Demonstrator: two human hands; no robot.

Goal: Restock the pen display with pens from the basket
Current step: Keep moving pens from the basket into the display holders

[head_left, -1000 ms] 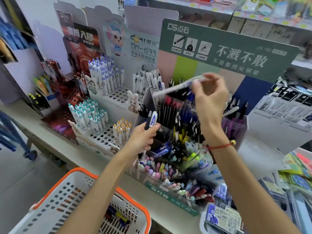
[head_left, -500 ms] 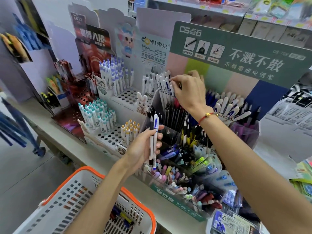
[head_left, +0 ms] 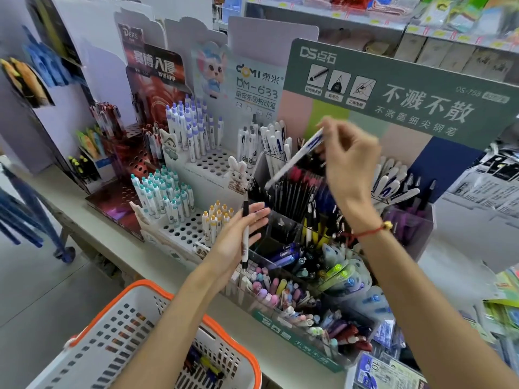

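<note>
Pinching a white pen with a blue clip [head_left: 295, 161] near its top end, the right hand [head_left: 348, 161] holds it slanted above the clear acrylic compartments [head_left: 283, 223] of the pen display, tip pointing down and to the left; motion blur hides exactly how the fingers close. The left hand [head_left: 238, 234] carries a second pen [head_left: 245, 234], black-topped and white-barrelled, upright against its palm, with the fingers nearly straight and the thumb side seeming to pin it there, a loose grip. Both pens look light, stiff and smooth, so they will probably slip if held only at the tip; a pinch on the barrel near the clip looks safest for steering one down among its neighbours. Matching white pens [head_left: 273, 138] stand in a far compartment just left of the right hand, a likely slot. On the floor near the left, beside the surface [head_left: 92, 228], the orange-rimmed basket [head_left: 157, 293] holds a few more pens [head_left: 205, 363].
</note>
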